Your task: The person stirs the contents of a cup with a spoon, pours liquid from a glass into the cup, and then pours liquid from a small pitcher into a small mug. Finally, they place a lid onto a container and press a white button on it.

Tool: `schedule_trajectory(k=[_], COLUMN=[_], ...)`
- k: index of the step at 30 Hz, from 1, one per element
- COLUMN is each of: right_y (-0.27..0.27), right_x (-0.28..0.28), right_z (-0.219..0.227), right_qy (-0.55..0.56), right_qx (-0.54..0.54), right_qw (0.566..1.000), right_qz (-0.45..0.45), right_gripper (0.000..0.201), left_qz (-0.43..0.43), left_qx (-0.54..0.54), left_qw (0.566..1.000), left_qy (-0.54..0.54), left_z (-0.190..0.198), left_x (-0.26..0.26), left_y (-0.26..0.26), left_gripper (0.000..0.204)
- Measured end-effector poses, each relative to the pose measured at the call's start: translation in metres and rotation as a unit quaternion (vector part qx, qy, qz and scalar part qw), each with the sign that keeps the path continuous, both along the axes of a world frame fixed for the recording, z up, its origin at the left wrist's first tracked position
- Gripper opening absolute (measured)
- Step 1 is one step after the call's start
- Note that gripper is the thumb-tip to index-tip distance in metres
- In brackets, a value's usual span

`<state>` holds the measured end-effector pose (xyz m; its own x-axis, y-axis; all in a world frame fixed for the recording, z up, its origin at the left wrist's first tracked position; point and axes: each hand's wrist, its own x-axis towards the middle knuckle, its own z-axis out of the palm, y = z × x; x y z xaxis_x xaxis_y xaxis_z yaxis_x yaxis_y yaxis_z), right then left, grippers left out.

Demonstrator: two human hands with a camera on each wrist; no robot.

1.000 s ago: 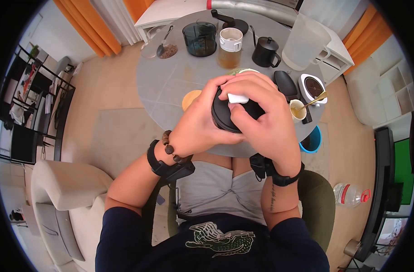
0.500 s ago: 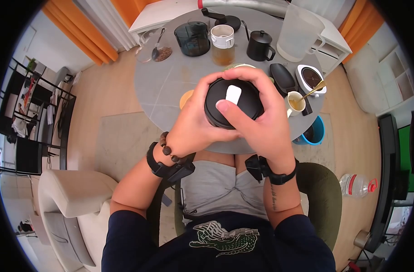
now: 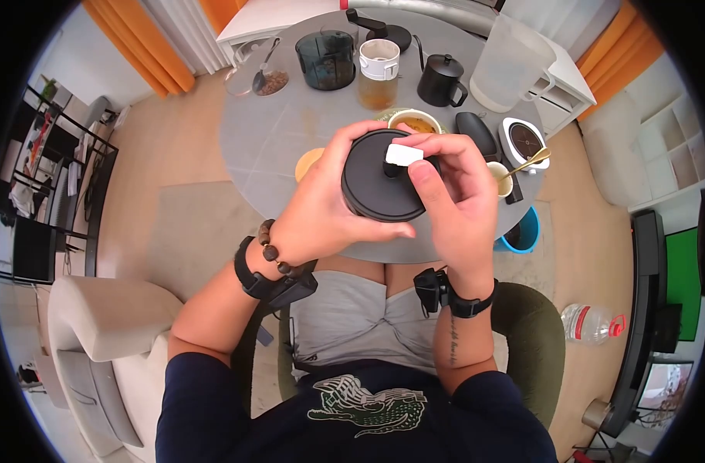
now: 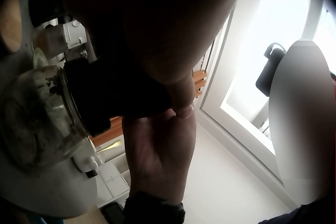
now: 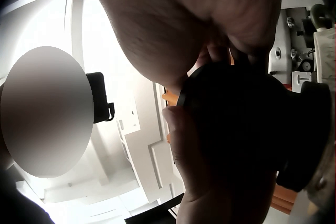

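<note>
In the head view, a black round-topped device (image 3: pixel 368 177) is held above the near side of the table, with a white tab (image 3: pixel 405 155) on a short black stem at its top. My left hand (image 3: pixel 314 204) grips its side, thumb along the near edge. The thumb and forefinger of my right hand (image 3: pixel 466 197) pinch the white tab. The left wrist view shows the device's dark body from below, its wide black collar (image 4: pixel 86 98) over a glass jar (image 4: pixel 37 119) with dark and greenish bits inside. In the right wrist view the dark body (image 5: pixel 236 124) is mostly in shadow.
Behind my hands on the grey table (image 3: pixel 252 154) are a bowl of amber liquid (image 3: pixel 415 120), a black kettle (image 3: pixel 442 83), a tall clear pitcher (image 3: pixel 507 69) and a dark container (image 3: pixel 324 62). At right stands a cup (image 3: pixel 500 177) with a gold spoon (image 3: pixel 531 160). A blue bucket (image 3: pixel 524 231) stands below.
The right fingers have come off the device's far rim, and thumb and forefinger now pinch the white tab, which has turned sideways. The bowl behind shows more. The left hand keeps its grip.
</note>
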<state>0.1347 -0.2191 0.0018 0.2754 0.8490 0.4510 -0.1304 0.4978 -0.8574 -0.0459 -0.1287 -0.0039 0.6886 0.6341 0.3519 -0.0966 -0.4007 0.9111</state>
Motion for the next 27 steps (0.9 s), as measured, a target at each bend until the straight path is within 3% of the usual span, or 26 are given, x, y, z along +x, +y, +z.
schedule_trajectory(k=[7,9,15,27], right_y=[-0.001,-0.001,0.001,0.002], right_x=[-0.001,-0.004,-0.007,-0.01], right_z=[0.004,0.004,0.002,-0.001], right_qy=[-0.05,0.002,0.021,0.008], right_qx=[-0.024,-0.023,-0.001,0.01], right_qw=[0.998,0.999,0.999,0.999], right_qz=[-0.02,-0.027,-0.028,-0.042], right_gripper=[0.02,0.027,0.028,0.027], left_qz=[0.007,0.007,0.008,0.016], left_qx=[0.012,0.011,0.006,0.037], left_qw=[1.0,1.0,1.0,0.999], left_qy=[0.006,0.001,-0.004,-0.012], left_z=[0.002,0.0,-0.001,-0.003], left_x=[-0.001,-0.001,-0.001,-0.001], left_y=[-0.001,0.001,0.0,0.001], left_gripper=[0.125,0.125,0.125,0.122])
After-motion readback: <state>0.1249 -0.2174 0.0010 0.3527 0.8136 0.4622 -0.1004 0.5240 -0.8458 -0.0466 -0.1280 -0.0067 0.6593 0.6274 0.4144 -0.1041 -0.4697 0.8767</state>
